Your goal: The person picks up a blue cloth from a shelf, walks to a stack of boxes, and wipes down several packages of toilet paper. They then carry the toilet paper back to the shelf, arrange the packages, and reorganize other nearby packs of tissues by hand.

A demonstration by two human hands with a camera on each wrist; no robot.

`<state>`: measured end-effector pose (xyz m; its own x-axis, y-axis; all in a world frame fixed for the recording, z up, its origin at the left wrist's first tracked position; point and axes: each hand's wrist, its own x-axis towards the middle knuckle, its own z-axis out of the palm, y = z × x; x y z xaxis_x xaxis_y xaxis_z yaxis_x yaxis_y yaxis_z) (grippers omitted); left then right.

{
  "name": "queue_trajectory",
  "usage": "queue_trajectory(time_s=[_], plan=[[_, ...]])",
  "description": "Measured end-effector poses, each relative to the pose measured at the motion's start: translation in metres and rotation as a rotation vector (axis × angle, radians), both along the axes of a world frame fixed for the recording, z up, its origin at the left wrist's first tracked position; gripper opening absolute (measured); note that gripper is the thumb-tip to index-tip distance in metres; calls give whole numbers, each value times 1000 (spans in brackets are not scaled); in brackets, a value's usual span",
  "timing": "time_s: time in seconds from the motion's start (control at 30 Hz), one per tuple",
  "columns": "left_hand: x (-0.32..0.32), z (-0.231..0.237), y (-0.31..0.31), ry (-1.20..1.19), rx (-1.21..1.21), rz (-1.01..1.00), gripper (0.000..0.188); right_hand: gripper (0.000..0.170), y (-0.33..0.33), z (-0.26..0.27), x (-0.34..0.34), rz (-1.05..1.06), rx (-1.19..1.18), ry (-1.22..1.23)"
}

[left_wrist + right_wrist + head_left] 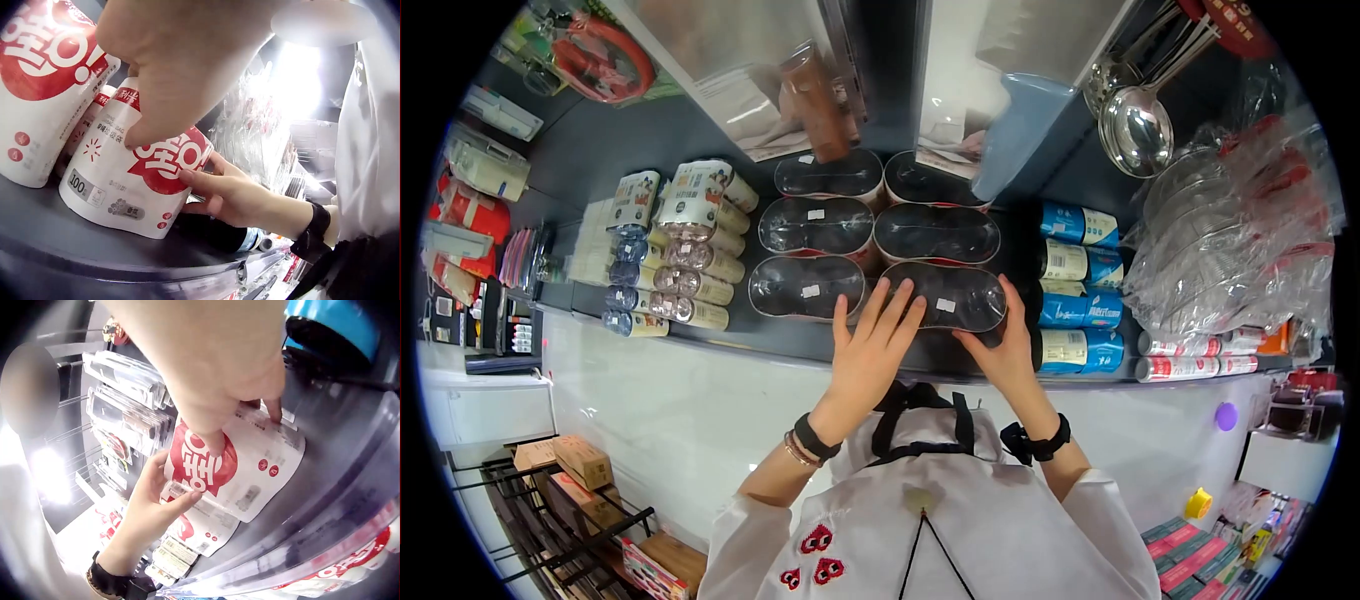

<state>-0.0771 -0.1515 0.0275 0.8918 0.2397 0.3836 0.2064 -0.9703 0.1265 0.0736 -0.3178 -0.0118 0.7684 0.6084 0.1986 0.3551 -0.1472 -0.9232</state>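
Note:
A white-and-red package with a dark, clear-wrapped top [965, 290] is at the right of the front row on the shelf. My left hand [874, 345] rests extended fingers on its top, at the left end. Around its right end my right hand [1005, 355] curls, thumb in front and fingers at the far side. In the left wrist view the package [119, 181] stands upright, the right hand [234, 197] gripping its edge. The right wrist view shows its printed face [250, 469] and my left hand [147, 503] with its thumb near the neighbouring package [209, 525].
Matching packages [805, 285] stand to the left and behind. Blue rolls [1080, 310] are at the right, stacked bottle-like packs [695, 255] at the left. Ladles [1137, 130] and bagged strainers [1230, 240] hang at the right. The shelf's front edge [730, 345] lies nearest the body.

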Motion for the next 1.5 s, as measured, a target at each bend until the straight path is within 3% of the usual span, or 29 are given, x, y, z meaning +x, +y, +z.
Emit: queue_trajectory(time_s=[0.27, 0.47, 0.57, 0.7, 1.0, 1.5], plan=[[-4, -2, 10, -5, 48, -5, 52, 98, 4, -4, 5, 63, -39, 7], [-17, 26, 31, -83, -178, -34, 64, 106, 3, 1, 10, 118, -98, -68], [-27, 25, 60, -97, -153, 238, 71, 102, 8, 0, 4, 119, -45, 30], [-32, 26, 57, -22, -79, 281, 77, 100, 10, -3, 4, 103, -48, 73], [-37, 28, 54, -46, -117, 291, 66, 95, 1, -2, 10, 110, -156, 66], [-30, 47, 55, 100, -74, 286, 67, 94, -3, 3, 8, 118, -168, 83]])
